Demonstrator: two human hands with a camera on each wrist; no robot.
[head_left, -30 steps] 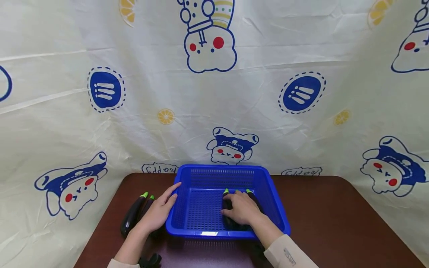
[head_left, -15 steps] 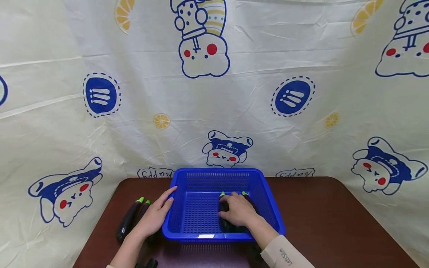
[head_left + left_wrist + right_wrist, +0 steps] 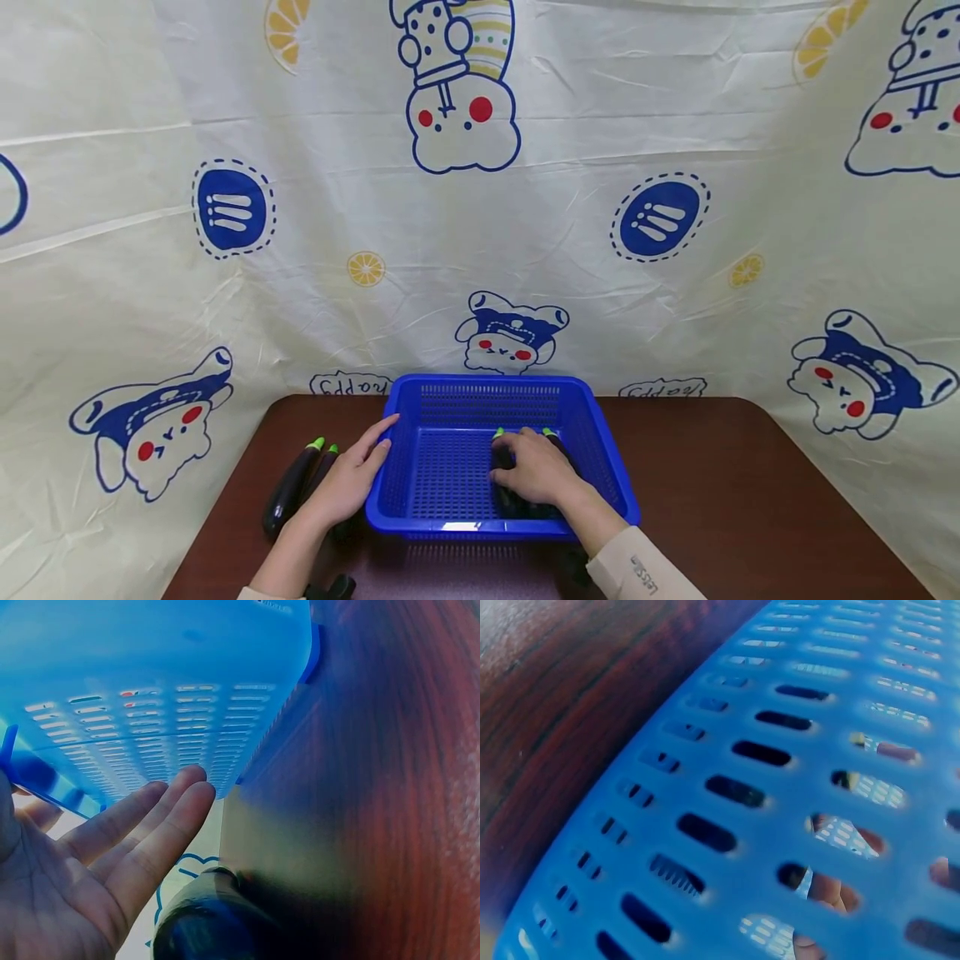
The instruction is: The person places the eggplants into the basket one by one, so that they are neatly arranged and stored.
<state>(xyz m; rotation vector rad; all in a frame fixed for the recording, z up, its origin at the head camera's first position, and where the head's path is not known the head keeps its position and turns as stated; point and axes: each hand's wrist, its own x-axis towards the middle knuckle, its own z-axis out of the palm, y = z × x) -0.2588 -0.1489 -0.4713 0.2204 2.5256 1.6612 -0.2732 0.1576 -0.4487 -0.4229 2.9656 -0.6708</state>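
Note:
A blue perforated plastic basket point(image 3: 450, 471) stands on the table with dark eggplants in its right half. My right hand point(image 3: 538, 473) reaches in over the front rim, thumb and fingers bent around the left eggplant point(image 3: 507, 503) there. Beside it, another eggplant point(image 3: 557, 443) shows its green tip; the hand covers what lies between. Through the basket slots, the right wrist view gives only glimpses of fingers point(image 3: 829, 891). My left hand point(image 3: 348, 483) touches the basket's left rim, its fingers extended along the outer wall in the left wrist view, near an eggplant point(image 3: 206, 922).
Left of the basket, two eggplants lie side by side, a larger one point(image 3: 288, 496) and one point(image 3: 321, 473) partly behind the left hand. A dark object point(image 3: 339, 587) sits at the front edge. The brown table point(image 3: 712, 492) meets a printed white cloth point(image 3: 540, 225) behind.
The head view has shifted slightly. My right hand now covers a middle green tip that showed a second ago. The left hand stays at the basket's left rim.

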